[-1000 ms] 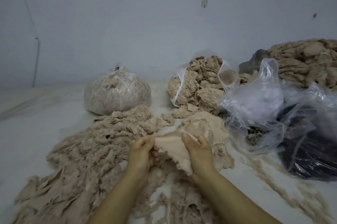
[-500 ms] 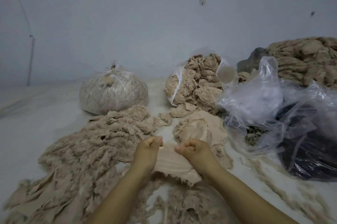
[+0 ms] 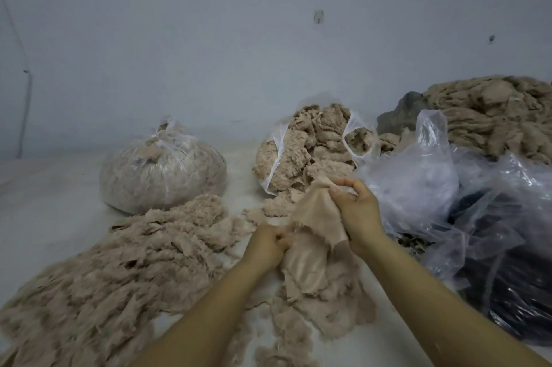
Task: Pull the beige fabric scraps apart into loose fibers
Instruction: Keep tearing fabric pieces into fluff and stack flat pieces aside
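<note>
Pale floor [image 3: 59, 202] strewn with beige fibers [image 3: 119, 262] meets grey wall [image 3: 239, 52]

A pale grey wall [image 3: 239, 52] fills the upper half of what I see. A thin pipe [image 3: 25, 115] runs down it at far left. To my right, crumpled clear plastic bags [image 3: 418, 175] lie against a dark bag [image 3: 513, 292]. Everything sits on a whitish floor [image 3: 50, 202].
</note>
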`<action>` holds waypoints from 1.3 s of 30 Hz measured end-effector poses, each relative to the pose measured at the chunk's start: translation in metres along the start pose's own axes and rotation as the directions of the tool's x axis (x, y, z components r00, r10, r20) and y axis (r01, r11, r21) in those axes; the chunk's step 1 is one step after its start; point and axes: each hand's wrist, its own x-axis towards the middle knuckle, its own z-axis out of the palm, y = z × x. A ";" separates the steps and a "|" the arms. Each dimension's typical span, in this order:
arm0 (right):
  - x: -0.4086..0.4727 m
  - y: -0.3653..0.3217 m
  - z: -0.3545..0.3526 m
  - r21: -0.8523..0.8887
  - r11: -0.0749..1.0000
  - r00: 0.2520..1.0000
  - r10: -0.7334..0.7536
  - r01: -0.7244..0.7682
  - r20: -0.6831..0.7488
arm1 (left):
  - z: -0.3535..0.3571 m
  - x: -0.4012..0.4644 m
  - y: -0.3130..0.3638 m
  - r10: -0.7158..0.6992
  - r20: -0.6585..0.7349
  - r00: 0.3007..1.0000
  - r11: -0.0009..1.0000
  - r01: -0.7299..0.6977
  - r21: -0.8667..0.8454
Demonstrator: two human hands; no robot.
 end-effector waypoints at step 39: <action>-0.099 0.030 0.047 0.080 0.960 0.917 0.229 -0.269 0.327 | -0.055 -0.103 -0.003 -0.295 0.176 0.939 0.198 0.240 -0.950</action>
